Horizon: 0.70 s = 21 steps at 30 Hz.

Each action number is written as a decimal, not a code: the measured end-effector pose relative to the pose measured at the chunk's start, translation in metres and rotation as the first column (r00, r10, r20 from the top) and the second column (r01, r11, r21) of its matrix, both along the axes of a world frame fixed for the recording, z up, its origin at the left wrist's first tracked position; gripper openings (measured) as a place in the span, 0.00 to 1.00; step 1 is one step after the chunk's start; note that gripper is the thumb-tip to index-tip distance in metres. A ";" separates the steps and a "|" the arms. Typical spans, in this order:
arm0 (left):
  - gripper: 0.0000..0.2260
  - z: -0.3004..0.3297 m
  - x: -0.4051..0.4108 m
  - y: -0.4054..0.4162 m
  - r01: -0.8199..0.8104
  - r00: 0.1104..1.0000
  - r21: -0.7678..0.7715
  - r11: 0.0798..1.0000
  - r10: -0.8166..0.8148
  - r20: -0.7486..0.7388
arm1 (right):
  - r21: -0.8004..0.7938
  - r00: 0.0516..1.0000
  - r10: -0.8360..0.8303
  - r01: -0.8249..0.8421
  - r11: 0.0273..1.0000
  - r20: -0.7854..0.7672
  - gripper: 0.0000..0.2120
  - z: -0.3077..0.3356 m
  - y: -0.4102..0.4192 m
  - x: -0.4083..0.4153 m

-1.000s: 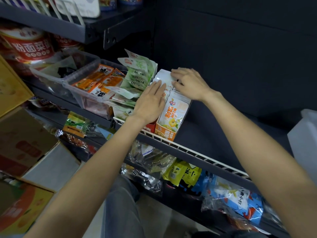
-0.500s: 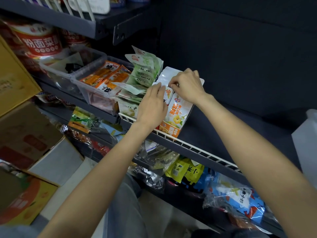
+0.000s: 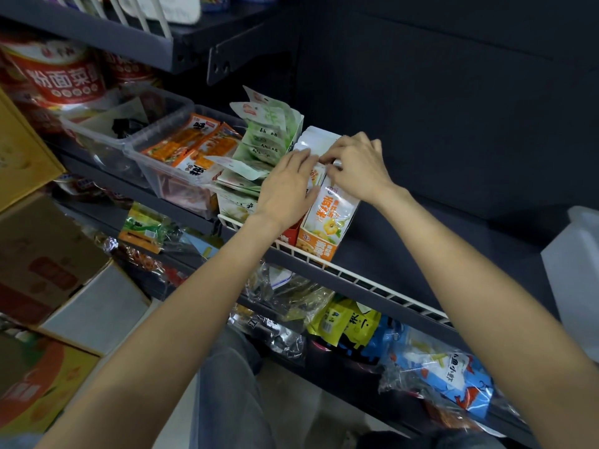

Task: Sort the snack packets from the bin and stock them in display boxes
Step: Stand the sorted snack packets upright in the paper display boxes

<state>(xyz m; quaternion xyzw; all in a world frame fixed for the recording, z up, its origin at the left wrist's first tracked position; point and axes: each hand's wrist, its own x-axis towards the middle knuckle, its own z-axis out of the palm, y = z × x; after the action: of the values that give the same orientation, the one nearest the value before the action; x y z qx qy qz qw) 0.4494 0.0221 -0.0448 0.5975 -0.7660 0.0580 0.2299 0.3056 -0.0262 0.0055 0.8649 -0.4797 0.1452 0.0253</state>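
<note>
A: Where have we got to with the white-and-orange snack packets [image 3: 327, 207]?

B: They stand on edge in their orange display box [image 3: 316, 244], which sits at the front of the dark metal shelf [image 3: 421, 241] against the white wire rail [image 3: 356, 280]. We judge the stocking of this box to be nearly done; we are just squaring the row.

A: And our hands?

B: Our left hand [image 3: 285, 189] lies flat against the near packets, fingers straight, pressing, not clasping. That keeps the glossy pouches from fanning sideways. Our right hand [image 3: 356, 166] has its fingers curled over the packet tops, pinching an upper edge at the middle of the row, probably to tuck one pouch level with the rest.

A: Why upright?

B: So the printed faces show to the front, we suppose. The pouches are slick, thin and flat, so they slide and lean easily; the cardboard box is stiff and holds them.

A: Anything beside it?

B: Just to the left, pale green packets [image 3: 269, 137] stand in another box, some splayed loose. Further left a clear plastic bin [image 3: 155, 176] holds orange packets [image 3: 194, 140] lying flat. Crinkled cellophane bags fill the shelf below.
</note>
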 end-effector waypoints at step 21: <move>0.28 -0.023 0.015 0.034 -0.080 0.995 0.099 0.992 0.086 -0.058 | 0.064 0.978 -0.189 0.195 0.979 -0.091 0.10 0.006 -0.005 0.030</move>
<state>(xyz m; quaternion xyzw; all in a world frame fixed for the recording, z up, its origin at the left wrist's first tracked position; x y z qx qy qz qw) 0.4646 0.0565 -0.0675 0.6408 -0.7348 0.0120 0.2219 0.3355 -0.0312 0.0120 0.8202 -0.5645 0.0882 0.0282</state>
